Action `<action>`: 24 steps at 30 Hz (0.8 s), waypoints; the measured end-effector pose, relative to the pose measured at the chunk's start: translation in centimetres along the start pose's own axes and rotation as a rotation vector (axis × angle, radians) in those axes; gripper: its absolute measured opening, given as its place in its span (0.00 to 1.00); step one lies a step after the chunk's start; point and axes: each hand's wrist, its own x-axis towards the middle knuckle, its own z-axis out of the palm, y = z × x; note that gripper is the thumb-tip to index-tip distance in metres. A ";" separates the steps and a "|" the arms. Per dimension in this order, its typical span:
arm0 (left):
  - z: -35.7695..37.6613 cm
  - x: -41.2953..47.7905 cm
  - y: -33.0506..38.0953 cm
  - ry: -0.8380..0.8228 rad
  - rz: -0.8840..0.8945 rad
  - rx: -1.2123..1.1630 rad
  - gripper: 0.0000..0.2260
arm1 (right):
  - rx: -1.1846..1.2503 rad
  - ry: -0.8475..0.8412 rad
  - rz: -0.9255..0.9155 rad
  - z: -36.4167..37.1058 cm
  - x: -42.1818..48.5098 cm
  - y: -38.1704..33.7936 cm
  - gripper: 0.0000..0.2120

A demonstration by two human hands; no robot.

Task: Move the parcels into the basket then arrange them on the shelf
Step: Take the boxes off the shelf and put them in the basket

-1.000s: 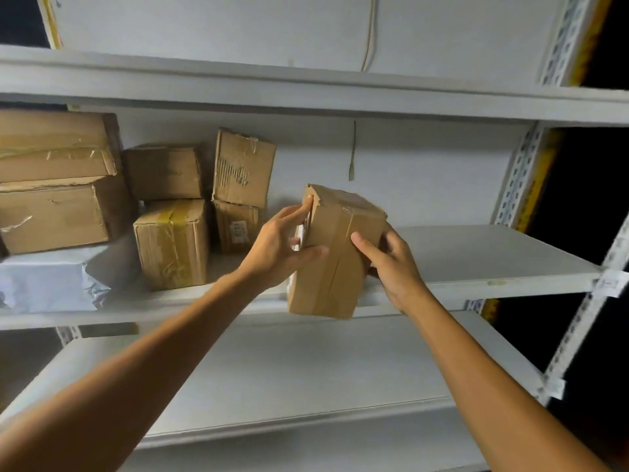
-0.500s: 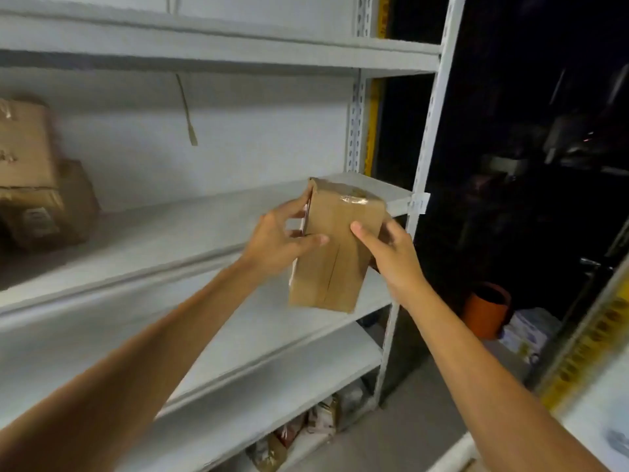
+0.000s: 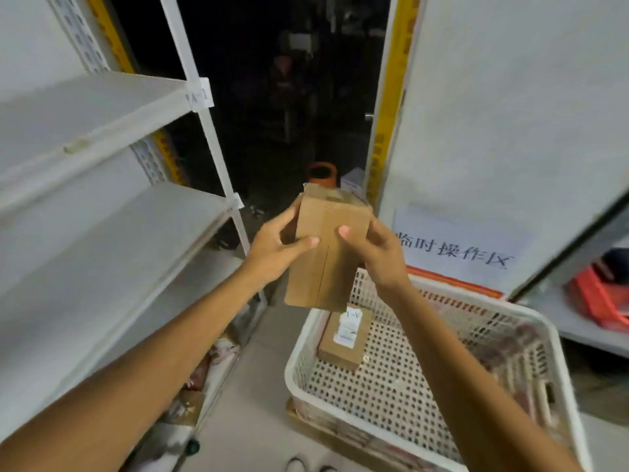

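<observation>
Both hands hold one upright brown cardboard parcel (image 3: 328,253) in mid-air, just above the far left corner of the white perforated basket (image 3: 531,321). My left hand (image 3: 275,247) grips its left side with the thumb across the front. My right hand (image 3: 377,253) grips its right side the same way. A smaller brown parcel (image 3: 343,335) with a white label lies flat inside the basket near its far left corner. The white shelf (image 3: 112,233) stands at the left.
A white panel with a printed paper sign (image 3: 459,247) stands behind the basket. An orange pot (image 3: 321,173) sits in the dark passage ahead. A red object (image 3: 595,298) lies on a low surface at right. Bags (image 3: 200,376) fill the bottom shelf.
The view has swung right, away from the shelf with its stacked parcels, to the basket. Both hands have kept their grip on the parcel, which is now over the basket's corner.
</observation>
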 end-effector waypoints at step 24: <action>29.9 2.9 -19.7 -0.293 -0.395 0.000 0.31 | -0.123 0.422 0.638 -16.4 -5.3 28.7 0.18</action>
